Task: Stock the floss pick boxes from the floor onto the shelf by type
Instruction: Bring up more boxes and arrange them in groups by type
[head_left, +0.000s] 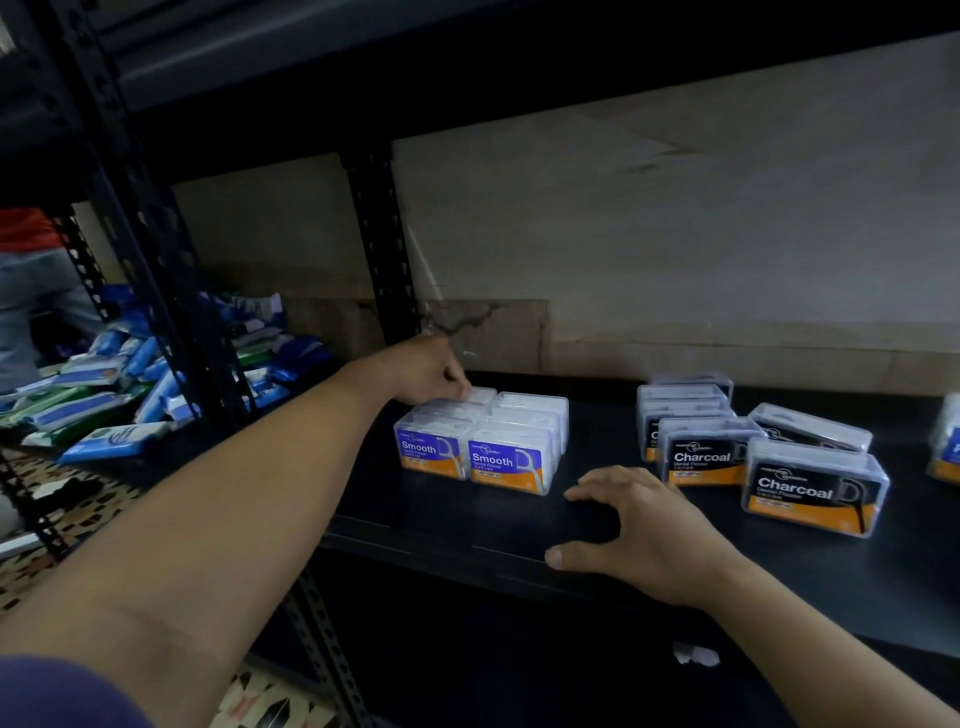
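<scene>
The Smooth boxes (483, 441) stand in a tight two-column block on the black shelf (467, 525), labels facing you. The rear Smooth box (482, 395), at the block's eleven o'clock corner, is the one in hand. Your left grip (431, 371) reaches over from nine o'clock, fingers curled down onto that box's lid and seemingly pinching it, though the fingertips are partly hidden. You appear to be seating this box into the back of the left column, so the placing step looks nearly done. Next, let go without tipping the row, check it sits flush against its neighbours, then go down to the floor for another box.

Your right grip (639, 530) holds nothing. It rests spread and flat on the shelf near the front edge, at about four o'clock from the Smooth block and well apart from it. The Charcoal boxes (727, 452) sit looser at two o'clock from that grip, one lying askew, so they may want squaring later
</scene>
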